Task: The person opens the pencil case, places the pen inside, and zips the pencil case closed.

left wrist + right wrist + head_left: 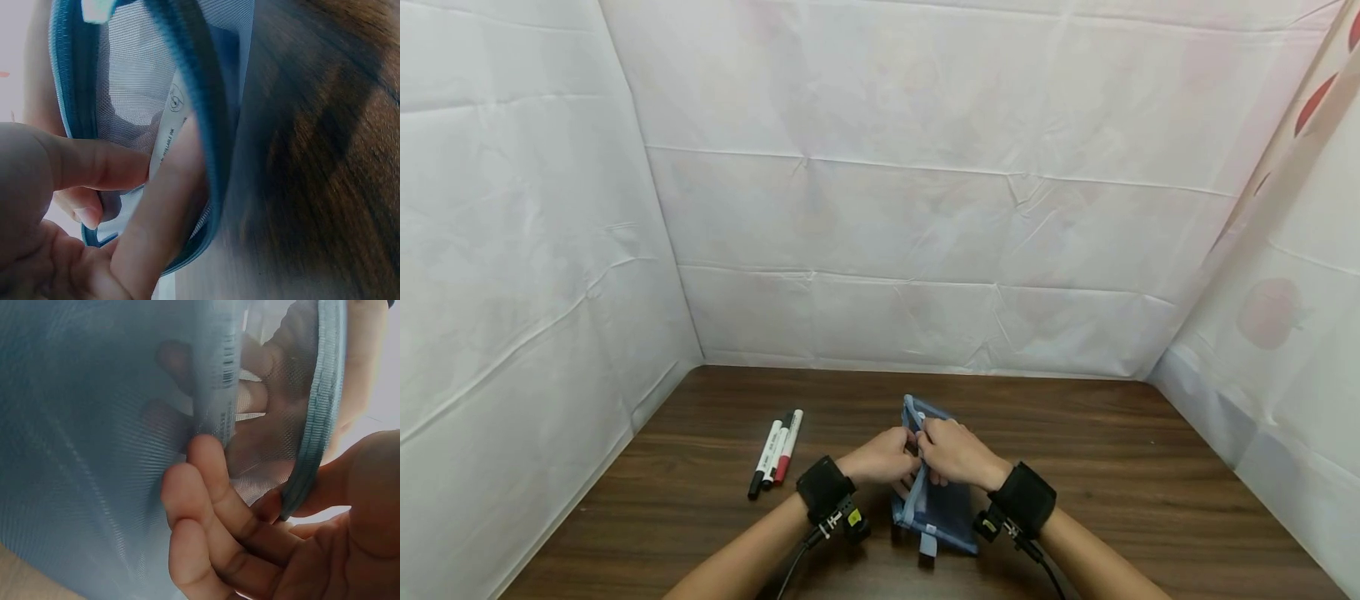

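A blue mesh zip pouch (951, 512) stands on the table between my hands, its zipped mouth gaping. My left hand (883, 458) reaches in through that mouth, and its fingers pinch a white marker (164, 134) with printed text. Through the mesh in the right wrist view, the same marker (219, 375) shows a barcode, with left fingers around it. My right hand (958, 452) grips the zipper edge (312, 419) between thumb and index finger. Its other fingers (187, 494) lie curled along the outside of the mesh.
Left of the pouch, several white markers lie side by side on the brown wooden table (1075, 500), among them a black-capped marker (765, 458) and a red-capped marker (789, 447). A fabric tab (928, 544) sticks out from the pouch's near end. White sheets (887, 217) enclose the table's back and sides.
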### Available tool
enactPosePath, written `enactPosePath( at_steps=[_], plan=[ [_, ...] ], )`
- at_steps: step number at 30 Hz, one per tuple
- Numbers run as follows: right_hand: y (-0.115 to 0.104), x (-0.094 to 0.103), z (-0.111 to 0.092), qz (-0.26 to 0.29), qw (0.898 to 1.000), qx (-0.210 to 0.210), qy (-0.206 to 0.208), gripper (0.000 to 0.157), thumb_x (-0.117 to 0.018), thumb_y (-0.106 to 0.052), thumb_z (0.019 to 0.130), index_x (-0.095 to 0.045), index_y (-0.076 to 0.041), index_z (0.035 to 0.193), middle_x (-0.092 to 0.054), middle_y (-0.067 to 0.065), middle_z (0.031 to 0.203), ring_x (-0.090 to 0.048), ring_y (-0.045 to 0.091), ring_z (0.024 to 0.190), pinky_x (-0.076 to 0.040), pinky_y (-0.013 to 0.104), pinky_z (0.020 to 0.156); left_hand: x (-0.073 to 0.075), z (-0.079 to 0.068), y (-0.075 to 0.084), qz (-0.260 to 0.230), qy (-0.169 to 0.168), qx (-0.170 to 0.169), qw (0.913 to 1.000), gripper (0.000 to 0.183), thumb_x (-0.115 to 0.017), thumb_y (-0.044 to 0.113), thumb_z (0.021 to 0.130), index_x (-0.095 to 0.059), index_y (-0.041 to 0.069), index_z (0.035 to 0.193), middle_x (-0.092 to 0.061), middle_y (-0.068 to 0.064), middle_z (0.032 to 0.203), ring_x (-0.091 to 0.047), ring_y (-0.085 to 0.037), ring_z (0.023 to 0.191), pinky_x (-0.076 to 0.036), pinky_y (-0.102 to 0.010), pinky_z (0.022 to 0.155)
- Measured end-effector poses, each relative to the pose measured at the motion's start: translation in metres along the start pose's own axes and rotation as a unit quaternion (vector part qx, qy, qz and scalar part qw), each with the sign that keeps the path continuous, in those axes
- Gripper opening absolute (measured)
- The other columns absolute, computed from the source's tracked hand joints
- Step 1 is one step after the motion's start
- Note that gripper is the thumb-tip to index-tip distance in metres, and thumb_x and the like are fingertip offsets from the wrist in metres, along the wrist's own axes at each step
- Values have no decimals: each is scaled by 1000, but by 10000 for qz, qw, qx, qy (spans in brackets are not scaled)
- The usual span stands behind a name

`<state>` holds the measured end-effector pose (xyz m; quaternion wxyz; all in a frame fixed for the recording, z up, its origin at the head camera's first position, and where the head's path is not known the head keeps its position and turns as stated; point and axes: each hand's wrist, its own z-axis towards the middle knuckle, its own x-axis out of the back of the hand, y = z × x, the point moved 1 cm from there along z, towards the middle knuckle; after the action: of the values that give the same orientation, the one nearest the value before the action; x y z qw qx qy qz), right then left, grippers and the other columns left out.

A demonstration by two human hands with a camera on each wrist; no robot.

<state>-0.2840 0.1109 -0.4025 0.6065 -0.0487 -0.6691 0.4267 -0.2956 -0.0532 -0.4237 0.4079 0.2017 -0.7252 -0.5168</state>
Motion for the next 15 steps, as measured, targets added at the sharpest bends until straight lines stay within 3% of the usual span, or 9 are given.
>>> enactPosePath(
  at_steps=[10, 15],
  plan=[
    [-4, 4, -3, -27, 10000, 26, 36, 26, -37, -10, 104, -59, -3, 92, -61, 5, 59, -58, 15, 45, -47, 28, 41, -3, 1, 5, 272, 285, -100, 9992, 21, -56, 2, 91, -59, 0, 112, -63, -12, 75, -68, -25, 63, -58, -34, 56],
    [-4, 4, -2, -29, 9999, 1, 127, 27, -38, -11, 104, -59, -4, 89, -56, 2, 58, -52, 13, 42, -40, 23, 38, -5, 1, 3, 283, 319, -140, 9990, 22, -54, 2, 92, -62, 2, 112, -63, -10, 77, -68, -23, 64, -58, -33, 57]
  ],
)
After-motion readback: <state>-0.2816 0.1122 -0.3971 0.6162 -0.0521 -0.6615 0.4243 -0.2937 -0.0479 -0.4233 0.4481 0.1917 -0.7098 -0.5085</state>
